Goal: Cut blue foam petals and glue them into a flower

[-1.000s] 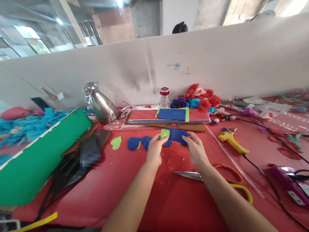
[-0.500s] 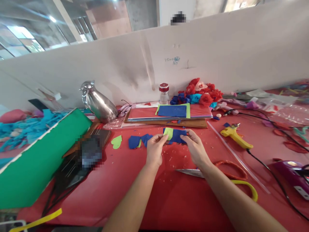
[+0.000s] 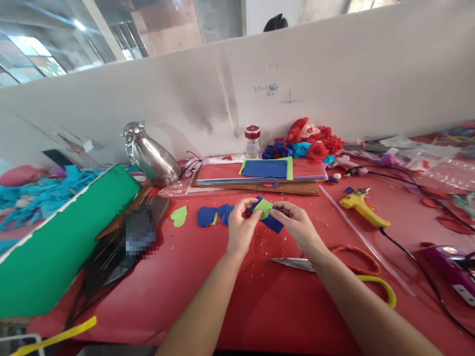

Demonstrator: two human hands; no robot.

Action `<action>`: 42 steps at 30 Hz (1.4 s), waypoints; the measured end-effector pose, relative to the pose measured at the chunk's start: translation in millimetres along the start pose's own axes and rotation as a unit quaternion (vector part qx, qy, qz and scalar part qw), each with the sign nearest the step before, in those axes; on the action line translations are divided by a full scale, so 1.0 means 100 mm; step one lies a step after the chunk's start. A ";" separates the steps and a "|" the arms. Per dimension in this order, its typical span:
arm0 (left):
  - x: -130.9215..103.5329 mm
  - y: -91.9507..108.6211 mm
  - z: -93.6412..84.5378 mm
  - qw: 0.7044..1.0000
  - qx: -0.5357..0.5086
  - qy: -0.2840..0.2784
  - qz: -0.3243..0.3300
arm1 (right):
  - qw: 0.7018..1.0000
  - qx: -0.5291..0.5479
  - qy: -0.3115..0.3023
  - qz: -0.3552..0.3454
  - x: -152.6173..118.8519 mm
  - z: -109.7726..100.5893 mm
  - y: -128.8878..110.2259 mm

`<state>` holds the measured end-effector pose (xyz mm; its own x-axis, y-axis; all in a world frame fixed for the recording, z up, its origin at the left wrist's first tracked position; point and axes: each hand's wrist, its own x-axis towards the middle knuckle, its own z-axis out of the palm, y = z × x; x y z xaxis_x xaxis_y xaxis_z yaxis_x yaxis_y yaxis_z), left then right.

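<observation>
Between my fingers is a blue piece of craft paper (image 3: 272, 222) with a lime-green piece (image 3: 263, 207) lying over it. My left hand (image 3: 240, 225) pinches the left side of these pieces between thumb and fingers. On the right side, my right hand (image 3: 297, 223) pinches them too, its thumb against the green. To the left on the red table lie blue cut pieces (image 3: 206, 216) with a bit of green under them, and a lime-green heart-shaped cutout (image 3: 179, 216). A pair of scissors (image 3: 295, 264) lies partly hidden beneath my right forearm.
Behind my hands is a stack of coloured sheets (image 3: 222, 173), with paper flowers (image 3: 315, 143), a red-lidded jar (image 3: 253, 143) and a metal jug (image 3: 152, 155). A yellow glue gun (image 3: 363, 208) with a cord lies right. A green box (image 3: 74, 242) stands left.
The blue and green pieces have turned from nearly level to a slant, the right end dipping. My hands have drawn closer together, and my right fingers have shifted toward the green piece.
</observation>
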<state>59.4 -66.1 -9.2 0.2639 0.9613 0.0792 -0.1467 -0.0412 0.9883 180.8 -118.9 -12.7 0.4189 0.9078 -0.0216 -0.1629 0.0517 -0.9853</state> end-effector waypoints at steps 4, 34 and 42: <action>-0.01 0.03 0.00 0.999 -0.024 0.007 -0.022 | 1.000 0.016 -0.001 0.001 -0.01 0.01 0.03; 0.10 0.07 -0.10 0.969 -0.158 0.004 -0.192 | 0.792 -0.593 -0.102 -0.101 -0.94 -1.56 0.02; 0.09 0.08 -0.11 0.974 -0.138 -0.022 -0.180 | 0.778 -0.598 -0.099 -0.169 -1.09 -1.49 0.07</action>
<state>50.4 -55.0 -1.5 0.3856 0.8871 -0.2535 -0.2872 0.3765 0.8808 266.8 -279.5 -42.2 0.0931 0.9788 0.1823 0.9225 -0.0160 -0.3856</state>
